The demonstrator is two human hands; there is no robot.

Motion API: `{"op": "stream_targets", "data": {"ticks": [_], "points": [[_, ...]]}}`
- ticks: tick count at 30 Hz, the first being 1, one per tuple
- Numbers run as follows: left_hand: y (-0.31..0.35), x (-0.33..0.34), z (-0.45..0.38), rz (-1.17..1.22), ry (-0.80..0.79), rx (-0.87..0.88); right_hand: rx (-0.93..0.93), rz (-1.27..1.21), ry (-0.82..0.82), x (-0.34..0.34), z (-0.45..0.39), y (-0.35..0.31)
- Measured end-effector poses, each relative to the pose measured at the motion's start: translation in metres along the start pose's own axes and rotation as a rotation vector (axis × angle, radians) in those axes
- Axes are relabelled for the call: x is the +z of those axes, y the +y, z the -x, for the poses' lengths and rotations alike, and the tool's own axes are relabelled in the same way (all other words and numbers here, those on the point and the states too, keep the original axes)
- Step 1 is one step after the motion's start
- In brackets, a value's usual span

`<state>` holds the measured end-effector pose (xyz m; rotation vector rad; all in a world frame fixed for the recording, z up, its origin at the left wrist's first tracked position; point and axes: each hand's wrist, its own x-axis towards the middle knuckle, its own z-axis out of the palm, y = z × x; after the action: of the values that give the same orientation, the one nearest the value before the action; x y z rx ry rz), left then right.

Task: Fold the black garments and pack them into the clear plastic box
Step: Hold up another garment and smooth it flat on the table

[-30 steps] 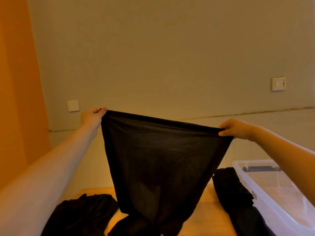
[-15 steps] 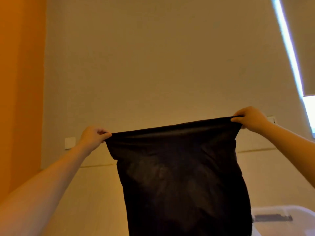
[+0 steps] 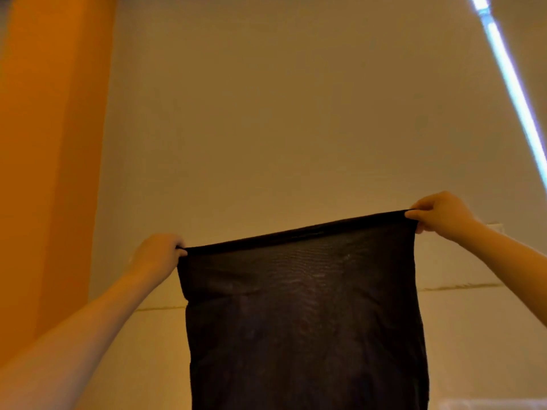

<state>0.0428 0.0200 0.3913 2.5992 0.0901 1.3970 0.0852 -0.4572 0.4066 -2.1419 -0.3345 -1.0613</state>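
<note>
A plain indoor room, likely in a home, though little shows which kind. A bare cream wall (image 3: 266, 128) fills most of the view, an orange panel (image 3: 50, 143) runs down the left side, and a bright strip of daylight (image 3: 509, 84) slants across the upper right.

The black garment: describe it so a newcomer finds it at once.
Start at the pale wall right of the orange panel. In front of it, the left hand and right hand pinch the top corners of the black garment. It is the only dark, sheer sheet, hanging stretched between them.
</note>
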Motion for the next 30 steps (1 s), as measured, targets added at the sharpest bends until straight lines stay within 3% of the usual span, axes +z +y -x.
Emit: {"op": "stream_targets", "data": {"ticks": [7,9,17,20,24,30], "points": [[0.001,0.008,0.013,0.256,0.122,-0.117,-0.024,-0.045,0.112,0.006,0.006,-0.006],[0.005,0.011,0.018,0.189,0.060,-0.081,0.008,-0.029,0.055,0.008,0.008,-0.005],[0.004,0.004,0.008,0.208,0.126,-0.100,0.008,-0.041,0.043,0.008,0.011,-0.009],[-0.005,0.005,0.012,0.110,-0.020,-0.021,0.015,-0.078,-0.109,0.008,0.017,-0.006],[-0.019,-0.006,0.010,0.145,-0.096,0.025,-0.032,-0.129,0.005,0.007,0.018,0.008],[-0.032,0.019,0.000,0.039,-0.588,-0.041,0.111,-0.182,-0.260,0.049,0.008,0.029]]}}
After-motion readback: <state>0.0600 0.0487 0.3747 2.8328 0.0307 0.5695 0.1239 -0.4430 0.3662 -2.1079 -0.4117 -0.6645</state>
